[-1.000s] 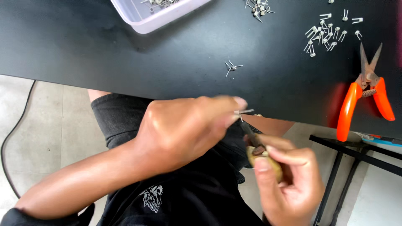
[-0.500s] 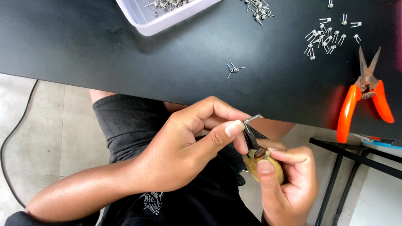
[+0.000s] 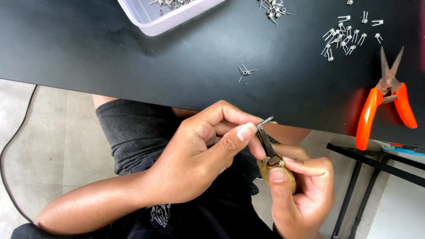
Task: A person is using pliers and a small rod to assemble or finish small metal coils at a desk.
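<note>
Nearest us, our right hand (image 3: 301, 199) was clenched around the yellowish handle of a small dark-tipped tool (image 3: 269, 148), thumb pressed along its top, the tip pointing to about eleven o'clock. Our left hand (image 3: 199, 159) had rolled open since a second before: then its knuckles hid the work, and now thumb and forefinger showed plainly, its grip narrowed to a pinch on a tiny metal coil (image 3: 264, 122) held at the tool's tip. We judged that the coil had just been brought onto the tip, so the shaping was under way rather than finished.

Beyond, at twelve o'clock on the black counter (image 3: 88, 48), lay one loose coil (image 3: 245, 71). At two o'clock rested orange-handled snips (image 3: 384, 99), with a cluster of finished coils (image 3: 343, 37) past them. Farthest, at eleven o'clock, stood a pale plastic tray (image 3: 164, 17).
</note>
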